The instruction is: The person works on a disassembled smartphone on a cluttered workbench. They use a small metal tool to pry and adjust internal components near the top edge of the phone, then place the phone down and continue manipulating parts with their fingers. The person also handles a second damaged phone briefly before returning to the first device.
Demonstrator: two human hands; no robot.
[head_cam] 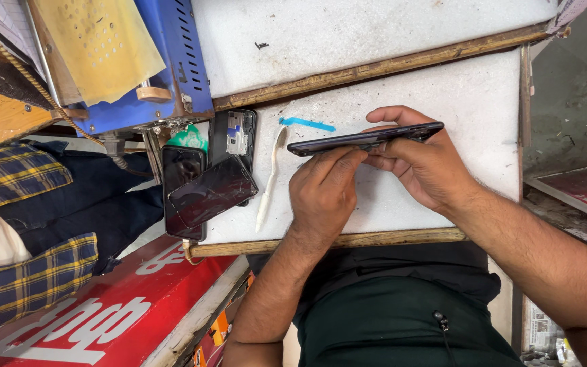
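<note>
Both hands held a dark phone (365, 139) on its edge above the middle of the white tabletop (484, 102). The right hand (422, 163) wrapped its grip around it. The left hand (324, 190) pinched its lower edge. A white stick tool (270, 180) lay just beside, nearer the left edge.

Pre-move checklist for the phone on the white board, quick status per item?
1. Right hand grips the dark phone on edge: ok.
2. Left hand fingers touch the phone's lower edge: ok.
3. Any gap opened along that edge: cannot tell.
4. White tool lies on the board, apart from both hands: ok.
5. Board's left end is crowded with stacked phones: not ok.
</note>
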